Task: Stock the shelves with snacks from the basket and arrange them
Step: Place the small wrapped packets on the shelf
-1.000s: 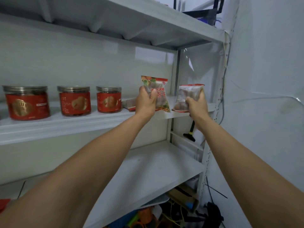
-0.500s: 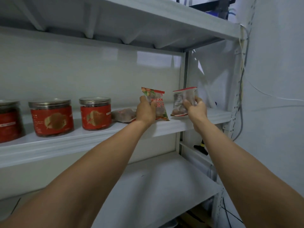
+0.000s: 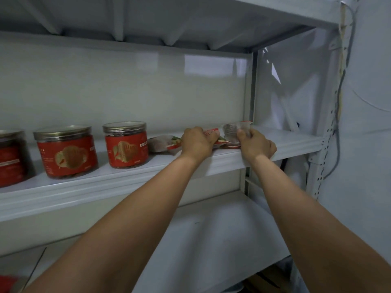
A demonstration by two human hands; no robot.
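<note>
Placement step, head view: both hands are up at the right end of the white metal middle shelf [image 3: 127, 172], each with a packet. Left hand [image 3: 197, 142] has its fingers curled over a red-and-green printed snack packet [image 3: 212, 133], which sits low on the shelf board under the knuckles. Right hand [image 3: 255, 144] pinches a clear-fronted snack packet with red trim [image 3: 231, 132], top edge tilted up, near the white rear upright post [image 3: 249, 102]. The two packets meet between the hands; touching or overlapping, can't tell. A third clear packet with dark contents [image 3: 160, 143] lies flat just left of the left hand. Beyond it stands a row of clear round jars with red labels and metal lids: nearest jar [image 3: 125, 144], next jar [image 3: 65, 151], and a third jar cut off by the frame edge [image 3: 10, 157]. Basket is not in view, so remaining stock is unknown. My read: this is set-down and arranging, likely mid-task. Next move calls for seating both packets stably before either hand lets go, then nudging them into line with the flat packet and the jars, back from the front lip. Bags look soft and slick, so the tilted right one could flop or slide. Space by the post is tight, so shifts should be small.
</note>
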